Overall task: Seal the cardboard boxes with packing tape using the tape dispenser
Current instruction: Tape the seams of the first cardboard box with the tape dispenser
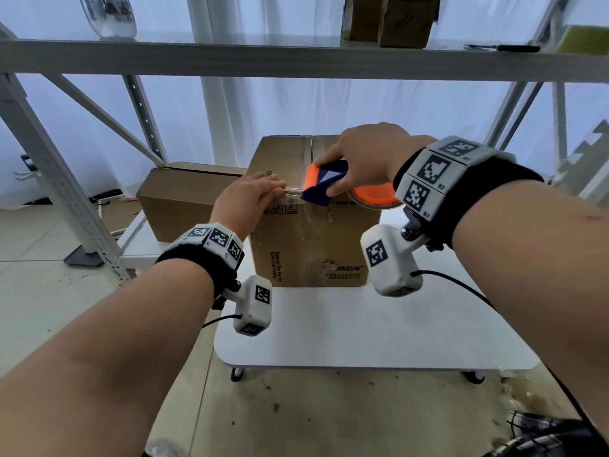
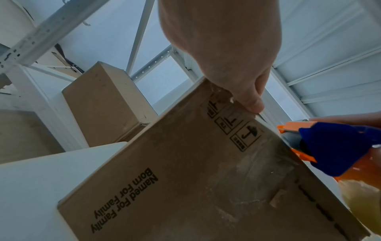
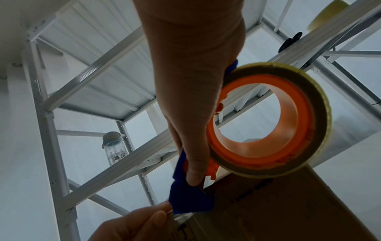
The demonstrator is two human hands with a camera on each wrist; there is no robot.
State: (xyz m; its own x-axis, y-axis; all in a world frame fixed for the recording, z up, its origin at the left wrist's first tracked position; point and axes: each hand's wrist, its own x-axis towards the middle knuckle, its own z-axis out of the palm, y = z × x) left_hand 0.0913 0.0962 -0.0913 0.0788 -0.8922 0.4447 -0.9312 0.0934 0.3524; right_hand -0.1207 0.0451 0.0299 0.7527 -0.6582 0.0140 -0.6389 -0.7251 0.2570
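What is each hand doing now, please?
Left hand: open, fingers pressing the tape end on the box.
Right hand: closed, holding the tape dispenser.

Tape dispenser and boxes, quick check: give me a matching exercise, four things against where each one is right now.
Things:
1. tape dispenser
2. left hand
3. printed cardboard box
4. plain cardboard box

Places:
A. on the white table
B. gripped in the right hand
C. behind and to the left, beside the shelf frame
D. fingers on the tape end at the box's top front edge

Pairs: 1-B, 2-D, 3-A, 4-C
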